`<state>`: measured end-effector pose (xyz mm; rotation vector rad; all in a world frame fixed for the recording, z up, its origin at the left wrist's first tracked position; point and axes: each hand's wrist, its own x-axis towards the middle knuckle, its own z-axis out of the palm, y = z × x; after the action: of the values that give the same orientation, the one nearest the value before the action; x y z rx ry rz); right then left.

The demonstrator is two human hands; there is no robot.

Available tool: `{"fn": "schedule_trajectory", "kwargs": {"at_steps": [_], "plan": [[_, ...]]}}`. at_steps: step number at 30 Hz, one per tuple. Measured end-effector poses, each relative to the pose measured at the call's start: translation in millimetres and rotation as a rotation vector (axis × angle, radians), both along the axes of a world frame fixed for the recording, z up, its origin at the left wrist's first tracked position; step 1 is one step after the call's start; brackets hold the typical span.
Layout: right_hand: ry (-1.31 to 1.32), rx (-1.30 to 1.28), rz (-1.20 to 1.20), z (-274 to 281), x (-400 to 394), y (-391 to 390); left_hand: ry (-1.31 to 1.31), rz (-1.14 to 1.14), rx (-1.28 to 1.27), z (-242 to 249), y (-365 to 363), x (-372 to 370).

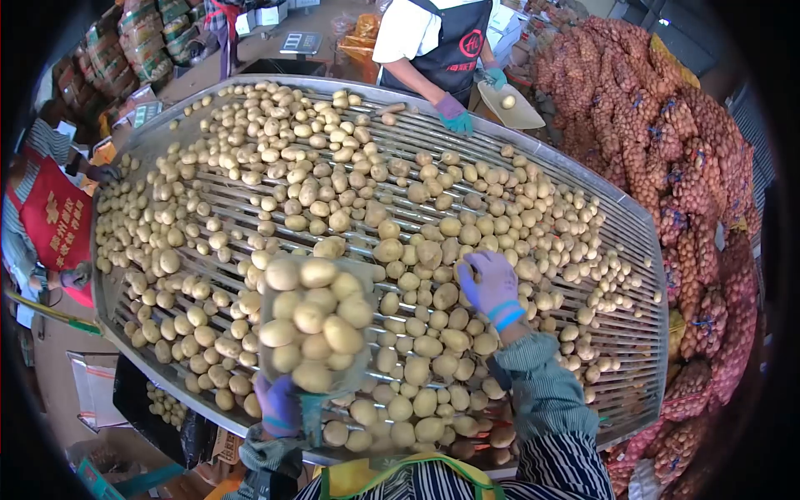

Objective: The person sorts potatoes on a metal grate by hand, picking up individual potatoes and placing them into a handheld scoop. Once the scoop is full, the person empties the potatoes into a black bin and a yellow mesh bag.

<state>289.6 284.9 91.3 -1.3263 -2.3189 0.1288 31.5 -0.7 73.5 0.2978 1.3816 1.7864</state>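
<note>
My left hand (277,406), in a purple glove, grips the handle of a clear scoop (364,275) heaped with yellow potatoes (312,321), held over the near side of the grading table (637,223). My right hand (490,282), also gloved in purple, reaches onto the bars among loose potatoes (425,250) and closes around one of them. Potatoes cover most of the metal bars.
A person in a black apron (454,42) stands at the far side, with a teal-gloved hand (455,117) on the rim and a white scoop (510,107). Another person in a red apron (54,221) is at the left. Red mesh sacks (675,158) pile up on the right.
</note>
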Motion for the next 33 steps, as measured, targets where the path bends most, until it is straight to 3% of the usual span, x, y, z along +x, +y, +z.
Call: {"fn": "schedule_trajectory", "kwargs": {"at_steps": [4,5,6,8,11,12,14,15,16,18,19,21,22,24,26,27,28,30,31,32,33], "plan": [[-0.16,-0.121,-0.034,7.8,-19.8,72.5,0.023,0.234,-0.052,-0.4,2.2,-3.1],[-0.226,-0.194,-0.094,0.6,-19.3,93.3,0.017,0.08,-0.025,-20.6,-8.3,-23.1],[-0.291,-0.266,-0.153,-9.3,-17.4,109.1,0.098,0.056,-0.103,-9.5,-3.9,-21.0],[-0.393,-0.264,-0.15,-34.8,-14.6,122.5,0.476,0.0,-0.281,-45.7,-21.5,-23.1],[-0.294,0.001,-0.145,-65.3,-17.9,108.0,0.571,0.008,-0.262,-50.3,-20.1,-19.7],[-0.292,-0.011,-0.158,-58.5,-19.2,101.2,0.575,-0.008,-0.267,-45.9,-17.9,-18.2],[-0.353,-0.25,-0.116,-39.5,-18.6,89.8,0.288,0.114,-0.266,-33.4,-10.3,-16.7],[-0.376,-0.283,-0.122,-38.6,-17.3,83.0,0.412,0.074,-0.29,-40.3,-11.6,-25.2],[-0.368,-0.28,-0.133,-39.1,-16.2,74.8,0.111,0.197,-0.261,-44.7,-15.9,-23.2],[-0.249,-0.217,0.008,-42.2,-16.0,55.9,0.39,0.103,-0.41,-51.0,-21.9,-23.3],[-0.24,-0.223,0.005,-39.7,-17.5,45.7,0.401,0.099,-0.414,-58.6,-26.6,-23.3],[-0.152,-0.366,0.082,-29.8,-21.2,25.6,0.881,-0.043,-0.483,-63.9,-26.8,-23.4],[-0.135,-0.368,0.077,-27.9,-20.3,18.9,0.656,0.028,-0.43,-59.1,-21.4,-18.8],[-0.092,-0.375,0.179,-25.1,-15.0,9.1,0.464,0.065,-0.346,-48.7,-8.0,-11.4],[0.014,-0.316,0.206,-31.8,-5.3,2.4,0.637,-0.001,-0.397,-51.6,-8.7,-14.7],[0.17,-0.441,0.232,-30.8,2.8,1.6,0.798,-0.059,-0.447,-50.7,-10.3,-15.0],[0.327,-0.563,0.26,-29.8,11.2,1.5,0.806,-0.056,-0.451,-49.0,-11.9,-12.7],[0.369,-0.544,0.184,-30.9,33.9,0.0,0.681,-0.015,-0.41,-30.4,0.1,-2.8],[0.689,-0.866,0.072,-26.4,48.2,0.4,0.897,-0.098,-0.544,-28.3,-3.0,-2.8],[1.01,-1.184,-0.054,-24.1,62.1,0.2,0.906,-0.099,-0.546,-32.9,-6.9,-3.2],[1.02,-1.184,-0.055,-28.8,76.5,0.5,0.94,-0.042,-0.525,-44.8,-10.6,-4.1]]}}
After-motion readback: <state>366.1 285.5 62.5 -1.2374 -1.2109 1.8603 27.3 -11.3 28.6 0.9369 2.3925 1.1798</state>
